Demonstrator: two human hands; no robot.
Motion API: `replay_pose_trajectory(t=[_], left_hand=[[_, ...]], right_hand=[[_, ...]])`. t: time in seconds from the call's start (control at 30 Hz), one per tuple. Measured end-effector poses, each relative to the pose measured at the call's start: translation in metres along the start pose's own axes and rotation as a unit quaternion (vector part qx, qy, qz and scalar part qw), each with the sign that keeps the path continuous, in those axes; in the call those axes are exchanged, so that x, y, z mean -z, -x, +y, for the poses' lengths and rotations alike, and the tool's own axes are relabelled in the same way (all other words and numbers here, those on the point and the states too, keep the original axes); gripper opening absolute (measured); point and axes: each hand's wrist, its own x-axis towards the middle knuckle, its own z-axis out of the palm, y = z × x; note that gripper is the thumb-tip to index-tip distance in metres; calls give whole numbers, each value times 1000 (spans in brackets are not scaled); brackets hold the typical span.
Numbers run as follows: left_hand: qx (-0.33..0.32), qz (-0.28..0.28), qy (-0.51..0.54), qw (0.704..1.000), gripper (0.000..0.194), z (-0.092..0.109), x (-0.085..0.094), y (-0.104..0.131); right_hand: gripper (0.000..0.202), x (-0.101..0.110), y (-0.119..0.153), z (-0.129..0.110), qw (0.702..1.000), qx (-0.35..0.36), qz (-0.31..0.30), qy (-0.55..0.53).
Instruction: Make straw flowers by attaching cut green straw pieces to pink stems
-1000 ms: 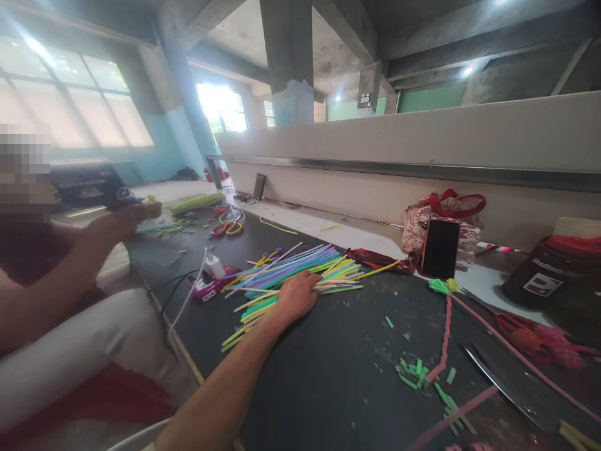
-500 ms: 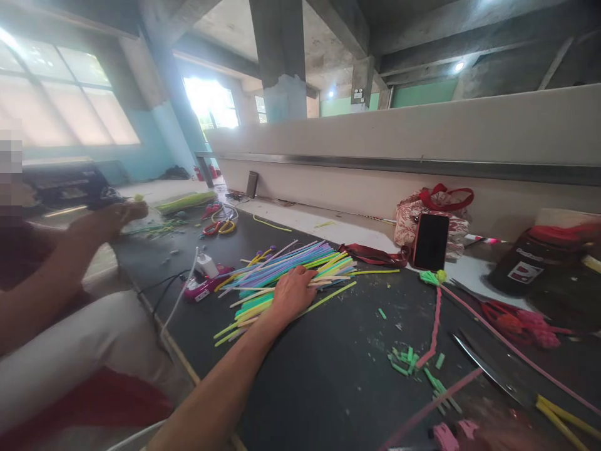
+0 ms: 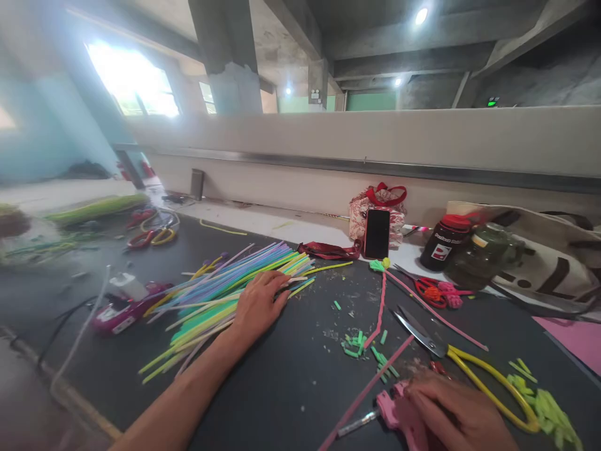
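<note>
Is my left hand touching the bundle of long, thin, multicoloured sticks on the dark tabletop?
Touching: the head view shows the left hand lying on the bundle's near side, fingers over the sticks.

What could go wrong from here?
Loose sticks: the left hand rests on a crisscrossed pile of thin colored sticks, so pulling one could drag or scatter others.
Scissors: the right hand is right beside the yellow-handled scissors, so a sideways move might knock them or catch a blade.
Phone: the phone stands upright before the patterned bag; a bump could topple it.
</note>
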Motion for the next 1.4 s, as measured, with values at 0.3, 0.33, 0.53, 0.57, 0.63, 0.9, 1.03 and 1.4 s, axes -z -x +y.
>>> replay_pose_trajectory(t=[0.3,0.33,0.53,0.57,0.63,0.9,1.03,1.4], left_hand=[[-86,32,25,995,23,18,2,2],[-91,31,29,995,23,19,1,3],[-101,18,36,994,22,24,-2,6],[-99,16,35,994,22,24,-2,7],[-95,12,32,995,21,24,-3,8],[-89,-14,64,994,18,31,-4,8],[-90,-30,91,991,18,41,-6,10],[-83,-58,102,990,27,47,-3,11]], right_hand=[[28,7,-4,6,998,-57,24,-32],[29,10,-6,6,996,-74,38,-39],[28,20,-6,17,972,-187,116,-86],[28,20,-4,19,969,-197,119,-85],[25,19,-1,22,967,-209,122,-73],[21,20,-3,17,968,-204,129,-72],[21,17,-3,11,974,-182,109,-84],[21,11,-1,5,979,-177,61,-80]])
